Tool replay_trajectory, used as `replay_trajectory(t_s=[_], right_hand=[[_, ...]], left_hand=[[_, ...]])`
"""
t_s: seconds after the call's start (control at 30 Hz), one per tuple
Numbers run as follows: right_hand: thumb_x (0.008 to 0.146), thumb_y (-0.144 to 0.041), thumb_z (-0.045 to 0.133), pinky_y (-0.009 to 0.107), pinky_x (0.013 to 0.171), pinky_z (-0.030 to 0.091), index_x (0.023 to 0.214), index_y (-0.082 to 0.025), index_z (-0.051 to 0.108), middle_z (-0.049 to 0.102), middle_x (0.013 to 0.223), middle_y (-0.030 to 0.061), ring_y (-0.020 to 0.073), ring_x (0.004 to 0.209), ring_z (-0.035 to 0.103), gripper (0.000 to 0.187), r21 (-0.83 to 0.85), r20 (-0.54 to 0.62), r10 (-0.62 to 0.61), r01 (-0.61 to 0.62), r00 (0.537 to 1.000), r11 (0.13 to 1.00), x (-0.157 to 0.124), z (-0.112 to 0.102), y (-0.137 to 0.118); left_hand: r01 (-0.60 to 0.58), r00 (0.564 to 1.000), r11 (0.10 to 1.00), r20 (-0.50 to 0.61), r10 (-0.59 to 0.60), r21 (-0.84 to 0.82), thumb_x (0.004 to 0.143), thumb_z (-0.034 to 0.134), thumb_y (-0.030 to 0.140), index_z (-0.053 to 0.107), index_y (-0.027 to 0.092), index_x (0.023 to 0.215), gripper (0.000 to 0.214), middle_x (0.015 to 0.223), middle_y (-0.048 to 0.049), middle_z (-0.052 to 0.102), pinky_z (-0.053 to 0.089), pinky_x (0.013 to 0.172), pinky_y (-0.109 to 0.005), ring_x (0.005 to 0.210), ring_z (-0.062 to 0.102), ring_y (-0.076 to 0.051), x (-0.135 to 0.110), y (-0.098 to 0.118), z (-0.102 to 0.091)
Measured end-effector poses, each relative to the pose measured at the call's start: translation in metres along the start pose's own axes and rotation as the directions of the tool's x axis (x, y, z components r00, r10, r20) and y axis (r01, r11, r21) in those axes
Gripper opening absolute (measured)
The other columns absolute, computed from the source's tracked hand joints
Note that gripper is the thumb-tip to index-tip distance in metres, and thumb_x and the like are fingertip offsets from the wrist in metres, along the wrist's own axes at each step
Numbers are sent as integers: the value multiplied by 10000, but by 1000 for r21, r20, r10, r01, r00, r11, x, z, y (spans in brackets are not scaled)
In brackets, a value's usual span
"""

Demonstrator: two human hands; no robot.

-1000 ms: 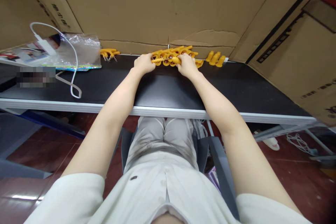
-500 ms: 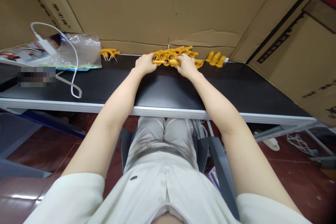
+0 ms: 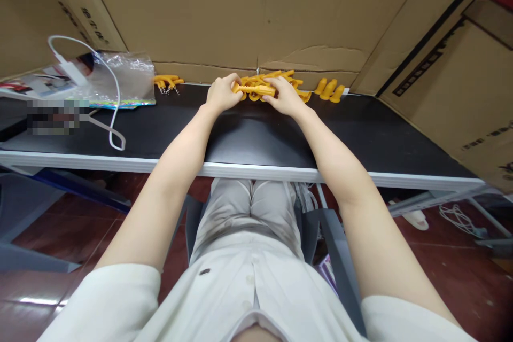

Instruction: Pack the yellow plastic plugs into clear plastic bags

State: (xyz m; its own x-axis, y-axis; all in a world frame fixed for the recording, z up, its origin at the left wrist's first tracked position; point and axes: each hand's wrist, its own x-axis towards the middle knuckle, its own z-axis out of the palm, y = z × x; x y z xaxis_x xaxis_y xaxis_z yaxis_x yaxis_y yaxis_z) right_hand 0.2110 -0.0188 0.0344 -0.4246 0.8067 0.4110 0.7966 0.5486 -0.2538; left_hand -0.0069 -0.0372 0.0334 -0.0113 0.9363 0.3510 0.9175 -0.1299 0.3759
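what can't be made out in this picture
Head view:
- the yellow piece: both ends are hidden by the left hand and right hand.
- the yellow pile behind it: partly covered by the hands, too small to count.
- the patch at the left of the table: blurred out.

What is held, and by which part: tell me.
One yellow plastic piece: left hand grips its left end, right hand its right end.

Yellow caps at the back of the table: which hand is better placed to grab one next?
Probably the right hand: it is the nearer one to the yellow caps, which lie off to its right. The left hand is at the far end of the yellow piece both hands grip, and would have to cross over.
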Motion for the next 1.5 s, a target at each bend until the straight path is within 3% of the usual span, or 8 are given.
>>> replay_trajectory(t_s=[0.27, 0.47, 0.6, 0.73, 0.83, 1.03, 1.3, 1.5], right_hand=[[929, -562, 791, 440, 950, 603, 1370, -197, 654, 708, 1333, 148, 281, 1091, 754, 588, 335, 24, 91, -93, 996, 938, 1, -13, 11], [919, -874, 626, 435, 800, 658, 997, -216, 699, 741, 824, 80, 280, 832, 790, 667, 605, 109, 251, -265, 962, 751, -1, -9, 10], [833, -1014, 529, 384, 672, 650, 948, -226, 648, 670, 655, 48, 249, 665, 740, 805, 686, 152, 310, -326, 938, 651, 1, -3, 7], [862, -977, 559, 350, 665, 633, 997, -220, 632, 699, 705, 43, 218, 622, 725, 772, 703, 220, 304, -367, 927, 609, 2, -5, 11], [918, -789, 721, 333, 732, 643, 1145, -225, 636, 763, 880, 35, 193, 702, 760, 614, 746, 217, 242, -320, 946, 584, 1, -8, 17], [858, -474, 922, 300, 690, 632, 1099, -230, 640, 748, 826, -1, 163, 656, 734, 444, 812, 126, 184, -208, 975, 545, 5, 3, 30], [890, -636, 855, 211, 458, 503, 823, -210, 583, 638, 605, -4, 116, 467, 607, 511, 834, 166, 260, -276, 951, 478, 6, 3, 13], [941, -797, 683, 199, 341, 382, 846, -206, 618, 569, 527, -23, 110, 381, 525, 602, 831, 153, 348, -311, 925, 462, 10, 6, 6]], left_hand=[[-13, 999, 1000, -49, 12, -20, 949, 556, 308, 703, 279, 1387, 463, 1260, -81, 774, 506, 1105, -394, 1238, 700, -300, 1, -5, 0], [-77, 994, 997, -74, 75, -30, 942, 553, 296, 707, 275, 1382, 467, 1183, -83, 778, 515, 1065, -399, 1188, 727, -295, -2, -4, -2], [-67, 995, 997, -75, 64, -30, 932, 557, 300, 707, 286, 1381, 473, 1184, -76, 781, 522, 1060, -407, 1196, 727, -295, -2, -1, -1], [-26, 997, 999, -74, 23, -40, 940, 553, 303, 698, 295, 1382, 466, 1172, -63, 783, 524, 1063, -406, 1213, 725, -291, 0, -1, 1], [-34, 994, 996, -103, 25, -85, 924, 587, 284, 726, 272, 1301, 402, 1122, -60, 784, 534, 1048, -389, 1161, 740, -279, 5, -8, 7], [-215, 945, 930, -304, 120, -299, 826, 713, 234, 733, 258, 1002, 179, 920, -37, 764, 558, 1047, -419, 1047, 764, -289, 30, -34, 34], [-307, 917, 897, -350, 189, -319, 804, 739, 195, 712, 267, 967, 181, 855, -36, 721, 539, 1087, -480, 1058, 769, -318, 35, -38, 38], [-332, 905, 887, -373, 203, -321, 827, 751, 235, 702, 280, 1000, 185, 897, -48, 734, 542, 1073, -490, 1081, 763, -336, 34, -34, 38]])
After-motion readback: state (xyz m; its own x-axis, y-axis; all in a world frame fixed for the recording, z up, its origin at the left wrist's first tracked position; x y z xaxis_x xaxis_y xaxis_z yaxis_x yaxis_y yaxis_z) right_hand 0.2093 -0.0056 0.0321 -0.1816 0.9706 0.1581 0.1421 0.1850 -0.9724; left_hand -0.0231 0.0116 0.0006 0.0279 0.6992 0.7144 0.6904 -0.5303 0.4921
